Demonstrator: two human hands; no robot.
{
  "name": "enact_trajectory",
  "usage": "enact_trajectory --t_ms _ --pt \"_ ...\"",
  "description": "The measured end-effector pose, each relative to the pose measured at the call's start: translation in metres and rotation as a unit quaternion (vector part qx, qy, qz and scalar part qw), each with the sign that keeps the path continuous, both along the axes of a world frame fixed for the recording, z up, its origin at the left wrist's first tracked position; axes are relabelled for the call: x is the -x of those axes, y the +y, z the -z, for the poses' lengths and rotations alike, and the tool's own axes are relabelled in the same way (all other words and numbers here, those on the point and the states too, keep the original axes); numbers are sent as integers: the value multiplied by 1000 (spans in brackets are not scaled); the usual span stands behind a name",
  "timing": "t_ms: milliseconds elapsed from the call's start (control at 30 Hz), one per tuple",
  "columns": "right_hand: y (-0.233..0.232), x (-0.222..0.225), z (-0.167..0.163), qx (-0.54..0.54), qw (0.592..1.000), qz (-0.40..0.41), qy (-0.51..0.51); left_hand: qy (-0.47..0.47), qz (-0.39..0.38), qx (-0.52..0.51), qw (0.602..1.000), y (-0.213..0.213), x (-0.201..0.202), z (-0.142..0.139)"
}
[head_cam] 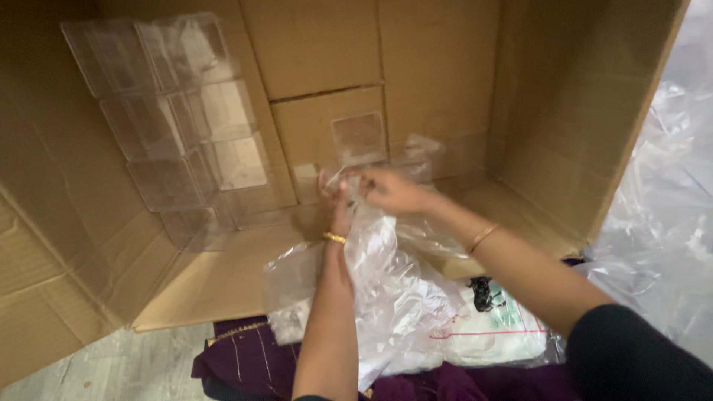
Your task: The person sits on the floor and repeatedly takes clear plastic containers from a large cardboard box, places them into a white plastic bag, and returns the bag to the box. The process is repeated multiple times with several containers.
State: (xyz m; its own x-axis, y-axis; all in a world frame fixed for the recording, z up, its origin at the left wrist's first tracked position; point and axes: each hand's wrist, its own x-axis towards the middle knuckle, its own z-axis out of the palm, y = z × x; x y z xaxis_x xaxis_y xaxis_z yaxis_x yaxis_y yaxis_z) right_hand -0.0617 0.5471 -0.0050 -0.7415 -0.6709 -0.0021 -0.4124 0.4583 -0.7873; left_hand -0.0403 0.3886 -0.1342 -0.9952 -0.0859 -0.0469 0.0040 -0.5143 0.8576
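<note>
A large cardboard box (438, 67) lies on its side, open toward the viewer. At its left, clear plastic boxes (178, 126) stand stacked in 2 columns of about 4 each, roughly 8 in all, though the lowest ones blur together. Right of them, 1 more clear plastic container (359, 137) stands against the back wall. Just below it, the left hand (336, 199) and right hand (390, 189) meet, fingers pinched narrowly on a crinkled clear plastic bag (386, 289) that drapes toward the viewer over purple fabric (252, 364). Each wrist carries 1 gold bangle. More clear plastic sheeting (668, 208) lies far right.
</note>
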Motion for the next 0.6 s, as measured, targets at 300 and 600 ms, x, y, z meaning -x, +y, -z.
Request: enact_trajectory --t_ms 300,600 --pt "32 9 -22 56 980 -35 -188 -8 -13 142 990 14 -12 -21" --pt "65 52 -30 -260 928 262 45 90 53 104 989 -1 -5 -16"
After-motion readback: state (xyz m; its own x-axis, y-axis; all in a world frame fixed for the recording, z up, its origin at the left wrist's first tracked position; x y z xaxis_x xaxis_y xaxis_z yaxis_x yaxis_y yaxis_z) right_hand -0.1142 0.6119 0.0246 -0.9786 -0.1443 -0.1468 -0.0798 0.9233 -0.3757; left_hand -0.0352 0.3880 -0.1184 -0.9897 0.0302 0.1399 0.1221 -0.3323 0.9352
